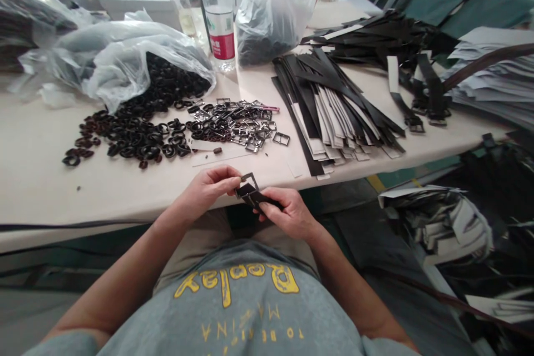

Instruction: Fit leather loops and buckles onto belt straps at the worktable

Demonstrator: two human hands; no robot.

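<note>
Belt workshop, heaped buckles, stacked leather straps, cluttered worktable

Black strap; silver buckle

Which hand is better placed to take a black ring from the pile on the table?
Probably left. The left hand only pinches the buckle and lies nearer the black rings; the right hand grips the strap.
</note>
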